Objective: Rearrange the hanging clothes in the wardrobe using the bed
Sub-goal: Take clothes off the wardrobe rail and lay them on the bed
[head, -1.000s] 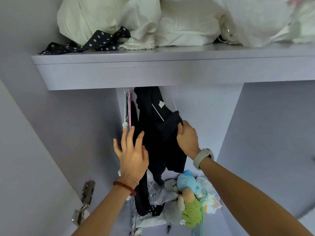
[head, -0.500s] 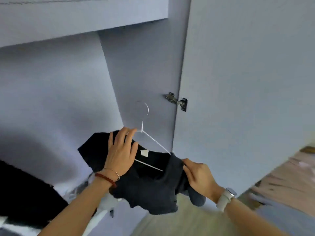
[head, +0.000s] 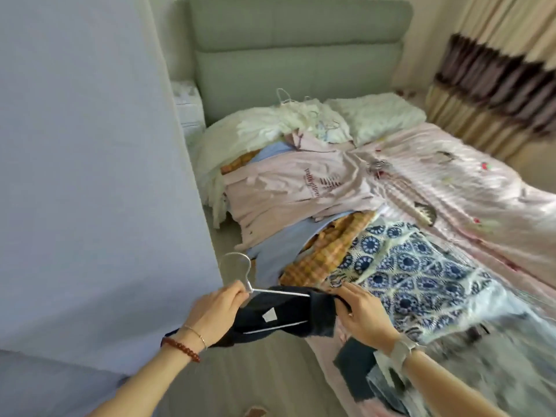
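A dark navy garment (head: 288, 314) hangs on a white wire hanger (head: 240, 272) held low in front of me, beside the bed's near edge. My left hand (head: 215, 314) grips the hanger at its neck together with the garment's left shoulder. My right hand (head: 361, 311) pinches the garment's right shoulder. On the bed (head: 496, 212) lies a pile of clothes: a pink shirt (head: 285, 191), a light blue piece (head: 276, 245), an orange plaid piece (head: 328, 251) and a blue-and-white patterned piece (head: 412, 266).
The lilac wardrobe door (head: 90, 176) stands open at my left, close to the hanger. A green padded headboard (head: 298, 52) and white pillows (head: 376, 115) are at the far end. Striped curtains (head: 496, 85) hang at the right. Grey floor (head: 240, 371) runs between wardrobe and bed.
I have turned from the wardrobe interior to the bed. The dark garment on its hanger came off the rail and now sits in both hands beside the bed's edge.
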